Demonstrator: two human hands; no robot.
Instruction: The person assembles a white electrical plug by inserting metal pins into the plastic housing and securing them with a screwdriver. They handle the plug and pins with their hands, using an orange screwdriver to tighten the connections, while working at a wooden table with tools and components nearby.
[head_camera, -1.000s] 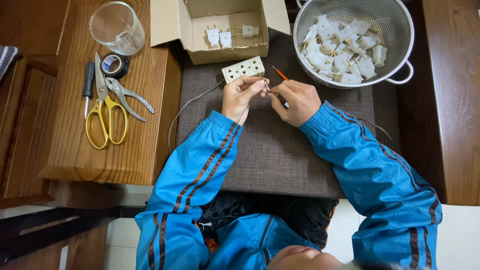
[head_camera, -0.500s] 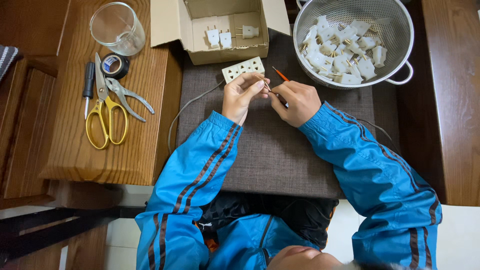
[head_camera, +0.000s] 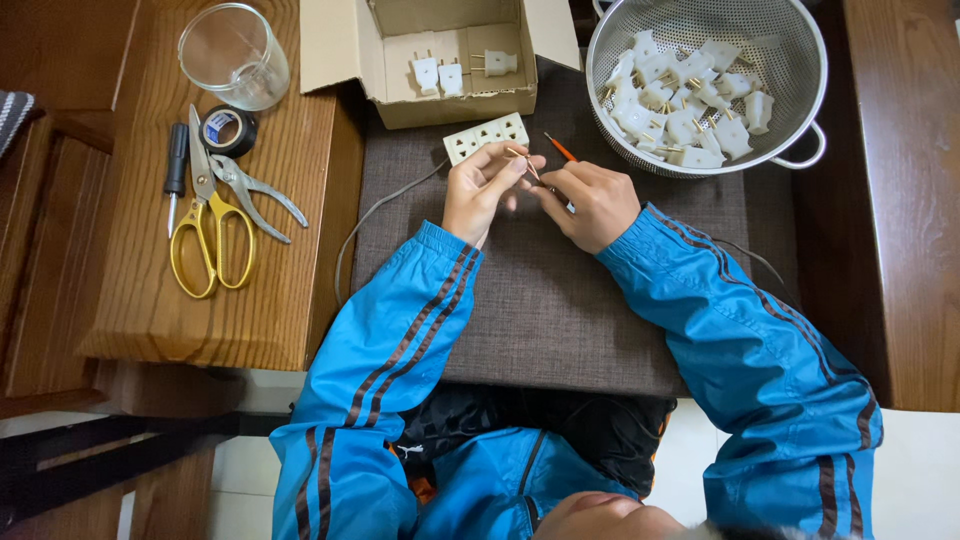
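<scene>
**Both hands pinched on small plug part over grey mat**

Your left hand (head_camera: 483, 190) and right hand (head_camera: 592, 203) meet at the middle of the grey fabric mat (head_camera: 560, 290). Left fingers are closed narrow around a small brass-pronged plug part (head_camera: 522, 160); it is mostly hidden, so you cannot tell its exact shape. Your right hand is curled shut around a thin orange-handled screwdriver (head_camera: 560, 147), with the orange end sticking out past the knuckles toward the colander and the tip end meeting the part between the hands.

Just beyond your left fingers lies a cream multi-socket block (head_camera: 480, 136), rectangular, with a grey cord (head_camera: 375, 215) running off it to your left across the mat.

Packages: an open brown cardboard box (head_camera: 440, 100), flaps out, sits at the top centre, touching the mat's far edge; inside are three white plugs (head_camera: 452, 75) with brass prongs. To your upper right, a round metal colander (head_camera: 790, 90) holds a heap of white plugs of the same kind.

On the wooden side table (head_camera: 150, 290) to your left: a clear glass cup (head_camera: 233, 55), a roll of black tape (head_camera: 228, 130) with a pale label inside the core, yellow-handled scissors (head_camera: 212, 235), grey pliers (head_camera: 255, 195), and a black-handled screwdriver (head_camera: 176, 170).
</scene>
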